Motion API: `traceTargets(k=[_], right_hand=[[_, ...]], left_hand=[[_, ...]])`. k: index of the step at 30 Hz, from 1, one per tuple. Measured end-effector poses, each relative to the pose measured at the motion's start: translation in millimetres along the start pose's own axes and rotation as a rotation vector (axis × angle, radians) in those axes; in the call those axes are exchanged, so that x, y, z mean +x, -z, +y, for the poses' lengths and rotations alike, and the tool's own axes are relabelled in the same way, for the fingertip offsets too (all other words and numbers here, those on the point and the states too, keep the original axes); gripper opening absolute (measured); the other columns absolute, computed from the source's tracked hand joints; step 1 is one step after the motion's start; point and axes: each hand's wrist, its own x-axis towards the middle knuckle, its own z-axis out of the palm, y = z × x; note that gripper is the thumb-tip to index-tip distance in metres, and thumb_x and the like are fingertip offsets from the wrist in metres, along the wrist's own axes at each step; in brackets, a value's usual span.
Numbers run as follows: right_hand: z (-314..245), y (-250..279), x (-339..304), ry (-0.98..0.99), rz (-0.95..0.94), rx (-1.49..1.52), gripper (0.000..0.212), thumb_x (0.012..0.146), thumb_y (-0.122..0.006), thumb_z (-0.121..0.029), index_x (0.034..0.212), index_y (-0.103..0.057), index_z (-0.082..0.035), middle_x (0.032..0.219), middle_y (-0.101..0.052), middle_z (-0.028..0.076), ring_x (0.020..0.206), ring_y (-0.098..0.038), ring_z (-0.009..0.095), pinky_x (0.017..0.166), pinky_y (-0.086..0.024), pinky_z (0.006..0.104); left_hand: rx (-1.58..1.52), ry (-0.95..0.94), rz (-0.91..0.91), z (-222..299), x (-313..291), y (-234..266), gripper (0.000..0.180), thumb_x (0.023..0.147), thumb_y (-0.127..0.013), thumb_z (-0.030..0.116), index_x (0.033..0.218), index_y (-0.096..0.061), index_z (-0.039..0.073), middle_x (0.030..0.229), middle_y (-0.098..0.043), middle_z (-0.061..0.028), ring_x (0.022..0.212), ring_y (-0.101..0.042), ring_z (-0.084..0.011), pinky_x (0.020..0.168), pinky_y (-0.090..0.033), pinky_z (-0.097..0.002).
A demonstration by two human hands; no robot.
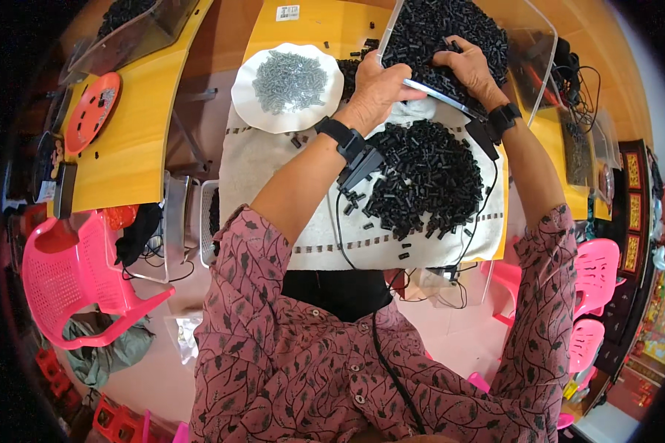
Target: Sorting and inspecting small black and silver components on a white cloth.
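Observation:
A clear plastic bin (556, 44) full of small black tube-like pieces (436, 22) stands tilted at the far side of the table. My left hand (377, 87) is closed on its near left rim, the thumb lying along the edge. Inside the bin, my right hand (471, 70) has its fingers curled among the black pieces, with some between thumb and forefinger; part of the fingers is hidden. Just below both hands, a loose heap of the same black pieces (425, 181) lies on a white cloth (303, 192). Black straps with small devices circle both wrists.
A white wavy-rimmed plate (242, 96) of small clear pieces sits left of my left hand. Thin black cables run from my wrists across the cloth. Another yellow table (137, 140) with a red plate (77, 122) stands left, beside a pink chair (59, 284). More pink chairs (595, 273) are right.

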Motion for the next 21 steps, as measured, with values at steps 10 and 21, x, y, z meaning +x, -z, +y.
traceTargets(k=[10,21], right_hand=[[-13,10,-2,-0.051,0.085,0.182,0.023,0.071,-0.077,-0.020,0.090,-0.068,-0.009,0.068,-0.061,-0.001,0.060,-0.053,0.009,0.051,-0.043,0.0264],[-19,22,-9,-0.044,0.084,0.366,0.016,0.074,-0.074,-0.013,0.088,-0.068,-0.008,0.067,-0.061,0.000,0.055,-0.053,0.010,0.044,-0.041,0.0264]], left_hand=[[-0.005,0.038,0.020,-2,11,6,0.047,0.087,-0.054,-0.002,0.128,-0.032,-0.007,0.101,-0.054,-0.0157,0.090,-0.068,-0.0387,0.080,-0.062,-0.0465],[-0.026,0.040,0.032,-5,13,4,0.037,0.088,-0.055,-0.003,0.120,-0.035,-0.007,0.100,-0.054,-0.0160,0.089,-0.068,-0.0380,0.081,-0.062,-0.0480]])
